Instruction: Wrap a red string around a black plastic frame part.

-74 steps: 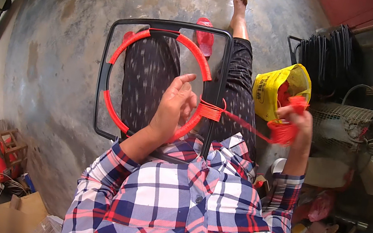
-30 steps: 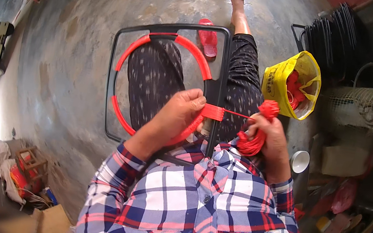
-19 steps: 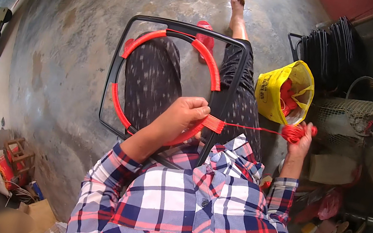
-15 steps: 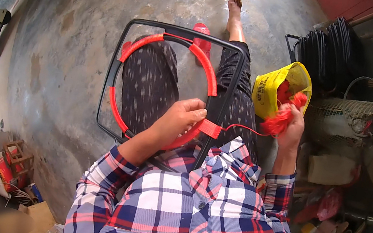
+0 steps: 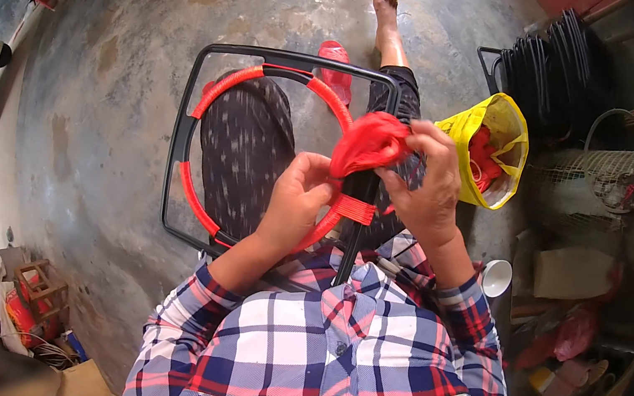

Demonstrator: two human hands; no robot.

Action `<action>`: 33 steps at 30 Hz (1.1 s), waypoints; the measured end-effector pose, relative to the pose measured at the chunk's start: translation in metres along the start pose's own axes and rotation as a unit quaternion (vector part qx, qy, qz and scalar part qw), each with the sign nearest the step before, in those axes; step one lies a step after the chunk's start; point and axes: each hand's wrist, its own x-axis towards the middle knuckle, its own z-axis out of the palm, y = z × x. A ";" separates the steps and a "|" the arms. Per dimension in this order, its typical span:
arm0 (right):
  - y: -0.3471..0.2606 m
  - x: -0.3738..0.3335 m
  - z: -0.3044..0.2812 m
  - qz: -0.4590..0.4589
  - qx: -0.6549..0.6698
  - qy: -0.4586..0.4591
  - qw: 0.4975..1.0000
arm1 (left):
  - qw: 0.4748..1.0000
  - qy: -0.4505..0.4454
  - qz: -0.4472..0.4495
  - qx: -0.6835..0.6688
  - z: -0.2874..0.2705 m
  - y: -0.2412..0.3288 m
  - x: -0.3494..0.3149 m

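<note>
A black frame (image 5: pixel 178 140) with rounded corners lies across my lap. Inside it is a black ring whose stretches are wrapped in red cord (image 5: pixel 190 197), with a flat wrapped red band (image 5: pixel 355 210) joining ring and frame on the right side. Above that side hangs a loose bundle of red cord (image 5: pixel 367 144). My right hand (image 5: pixel 431 186) pinches the bundle's right end between thumb and fingers. My left hand (image 5: pixel 298 201) is closed over the ring's right side, its fingertips pinched at the bundle's lower left end.
A yellow bag (image 5: pixel 455 129) holding more red cord stands right of my leg. Behind it are several black frames (image 5: pixel 548 65). A white cup (image 5: pixel 496 278), a wire basket (image 5: pixel 601 172) and clutter line the right. A small wooden stool (image 5: pixel 44 290) is at lower left.
My right hand has brought the cord bundle leftward from near the yellow bag to above the ring. My left hand has shifted from the band to the bundle's end. A white cup now shows.
</note>
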 end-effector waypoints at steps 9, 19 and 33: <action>-0.007 -0.038 0.010 0.091 0.090 -0.181 0.975 | 0.992 -0.078 -0.086 -0.046 0.006 0.017 0.003; 0.014 -0.049 -0.008 0.425 0.577 -0.067 0.694 | 0.967 -0.078 -0.131 -0.205 0.006 0.015 0.005; 0.000 -0.028 -0.011 0.420 0.676 0.023 0.605 | 0.925 -0.053 0.212 0.311 0.018 0.026 -0.007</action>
